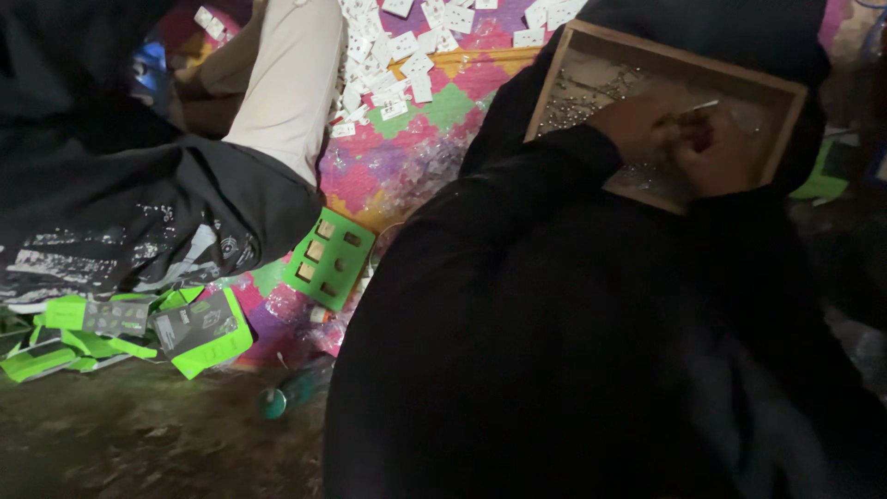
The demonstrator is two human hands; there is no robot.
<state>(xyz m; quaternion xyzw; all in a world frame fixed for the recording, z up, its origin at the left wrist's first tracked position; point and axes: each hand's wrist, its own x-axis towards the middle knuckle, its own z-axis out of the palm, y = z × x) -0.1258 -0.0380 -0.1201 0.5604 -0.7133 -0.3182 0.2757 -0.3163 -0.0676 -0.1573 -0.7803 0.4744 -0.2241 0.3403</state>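
Screws (577, 102), small and silvery, lie scattered in a shallow wooden tray (667, 57) resting on the person's dark-clad lap, toward the mat's far right corner. Both hands meet over the tray's middle: left hand (637, 125) and right hand (711, 148) pinched together, fingers narrow, apparently on a screw or small part; too dim to tell which. Step looks like picking or sorting hardware from the tray; next move needs a fine pinch without tipping it. Mat (434, 139) is multicoloured and patterned, spread on a dirt floor; white switch plates (407, 46) heaped at its far edge, green frame (330, 259) mid-mat, green-and-grey boxes (199, 328) at near-left edge. Another person sits left. Lighting poor.
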